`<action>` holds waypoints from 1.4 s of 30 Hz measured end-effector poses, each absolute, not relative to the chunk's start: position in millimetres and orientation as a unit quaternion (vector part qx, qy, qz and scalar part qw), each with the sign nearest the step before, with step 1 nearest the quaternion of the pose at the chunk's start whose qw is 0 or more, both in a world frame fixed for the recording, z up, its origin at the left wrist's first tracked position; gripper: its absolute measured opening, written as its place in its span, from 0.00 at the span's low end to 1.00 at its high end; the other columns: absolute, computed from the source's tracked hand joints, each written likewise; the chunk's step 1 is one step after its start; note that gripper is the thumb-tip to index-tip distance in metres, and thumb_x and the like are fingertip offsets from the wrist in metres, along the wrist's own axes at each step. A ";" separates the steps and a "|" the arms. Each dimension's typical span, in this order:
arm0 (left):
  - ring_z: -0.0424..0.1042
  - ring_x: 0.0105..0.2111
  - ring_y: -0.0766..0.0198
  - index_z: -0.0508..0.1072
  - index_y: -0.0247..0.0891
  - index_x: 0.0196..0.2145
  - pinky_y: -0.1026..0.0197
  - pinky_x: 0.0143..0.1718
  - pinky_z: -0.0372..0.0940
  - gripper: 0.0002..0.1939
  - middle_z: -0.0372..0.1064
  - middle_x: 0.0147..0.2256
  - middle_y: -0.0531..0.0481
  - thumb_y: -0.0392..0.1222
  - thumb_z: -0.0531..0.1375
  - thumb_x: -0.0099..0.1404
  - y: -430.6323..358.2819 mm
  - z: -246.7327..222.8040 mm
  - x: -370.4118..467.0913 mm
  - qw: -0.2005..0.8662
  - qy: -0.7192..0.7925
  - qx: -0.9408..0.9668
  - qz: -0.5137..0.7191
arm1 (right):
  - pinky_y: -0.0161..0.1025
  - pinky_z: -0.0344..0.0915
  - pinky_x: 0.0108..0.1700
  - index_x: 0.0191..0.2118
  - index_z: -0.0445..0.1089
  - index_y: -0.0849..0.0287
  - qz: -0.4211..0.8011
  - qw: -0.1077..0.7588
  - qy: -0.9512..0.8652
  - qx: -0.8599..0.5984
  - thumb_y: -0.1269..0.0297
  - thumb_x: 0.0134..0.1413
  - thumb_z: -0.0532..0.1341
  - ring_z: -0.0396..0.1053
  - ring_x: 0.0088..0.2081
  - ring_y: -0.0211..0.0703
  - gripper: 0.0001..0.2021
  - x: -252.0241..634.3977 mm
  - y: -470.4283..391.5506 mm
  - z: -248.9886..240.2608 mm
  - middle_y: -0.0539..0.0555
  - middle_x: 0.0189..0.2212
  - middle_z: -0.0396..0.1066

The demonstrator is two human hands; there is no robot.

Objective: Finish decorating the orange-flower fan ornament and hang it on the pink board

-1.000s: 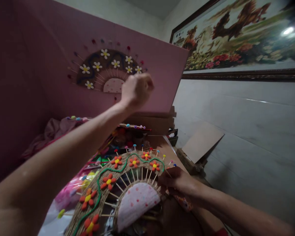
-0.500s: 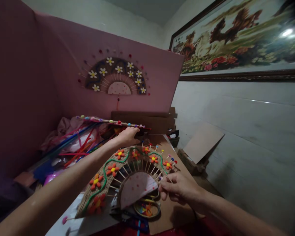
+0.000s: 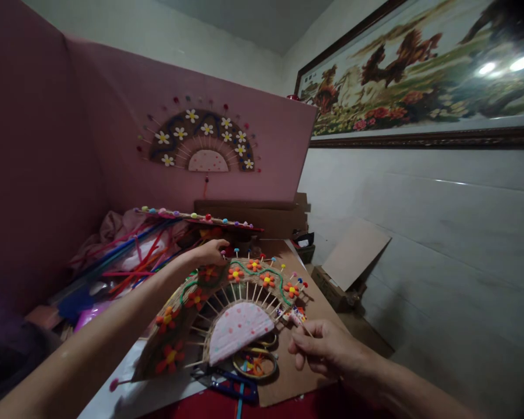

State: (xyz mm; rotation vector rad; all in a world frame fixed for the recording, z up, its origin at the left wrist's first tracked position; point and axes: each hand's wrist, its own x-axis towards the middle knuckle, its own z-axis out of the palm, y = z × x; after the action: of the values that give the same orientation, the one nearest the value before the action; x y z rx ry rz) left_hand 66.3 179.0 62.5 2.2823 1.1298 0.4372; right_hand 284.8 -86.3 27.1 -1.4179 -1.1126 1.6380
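Observation:
A half-round craft fan (image 3: 240, 327), with orange flowers, a green wavy cord, twine and thin ribs, lies tilted on the table. Coloured ball-tipped sticks stand out along its outer rim. My left hand (image 3: 210, 252) is at the fan's upper edge, fingers curled beside a pink-tipped stick; the fingertips are partly hidden. To the right of the fan, my right hand (image 3: 321, 348) pinches a thin stick (image 3: 306, 330) between thumb and forefinger. Just beyond those fingers is a small multicoloured patch (image 3: 294, 315), too small to make out. Scissors (image 3: 255, 372) rest under the fan's lower edge.
A blue cutter (image 3: 233, 385) lies by the scissors on brown cardboard (image 3: 283, 384). Coloured pipe cleaners and bags (image 3: 131, 262) are heaped at left. Another fan (image 3: 208, 139) hangs on the pink board behind. A cardboard sheet (image 3: 357, 253) leans at the right wall.
My left hand has come down and left onto the fan's upper edge. My right hand has drawn slightly right, away from the fan, with the stick. The view has shifted a little.

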 end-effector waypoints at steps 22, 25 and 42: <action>0.62 0.18 0.70 0.74 0.35 0.30 0.67 0.19 0.56 0.18 0.65 0.18 0.58 0.37 0.66 0.36 137.5 98.9 59.9 0.483 0.360 0.781 0.165 | 0.26 0.37 0.12 0.30 0.68 0.64 0.679 0.342 -0.325 -0.563 0.48 0.43 0.67 0.51 0.14 0.24 0.21 261.5 -116.9 -5.0 0.51 0.21 0.70; 0.63 0.19 0.70 0.74 0.35 0.31 0.67 0.19 0.56 0.18 0.68 0.20 0.57 0.37 0.67 0.37 134.6 100.3 60.3 0.488 0.350 0.782 0.167 | 0.25 0.36 0.12 0.31 0.69 0.64 0.697 0.342 -0.306 -0.551 0.50 0.45 0.66 0.50 0.13 0.23 0.19 259.6 -120.8 -14.1 0.50 0.22 0.70; 0.65 0.21 0.69 0.76 0.35 0.29 0.66 0.22 0.59 0.17 0.67 0.21 0.57 0.36 0.68 0.36 120.4 122.9 61.2 0.499 0.339 0.773 0.197 | 0.30 0.32 0.13 0.32 0.69 0.68 0.692 0.392 -0.295 -0.529 0.49 0.43 0.67 0.44 0.09 0.22 0.22 247.3 -129.8 -14.0 0.51 0.17 0.70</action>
State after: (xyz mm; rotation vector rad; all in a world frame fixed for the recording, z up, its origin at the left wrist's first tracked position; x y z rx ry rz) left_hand 61.2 120.4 122.9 1.8699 0.8195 0.4775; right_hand 247.3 -129.8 -14.0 -1.3435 -0.7483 1.7583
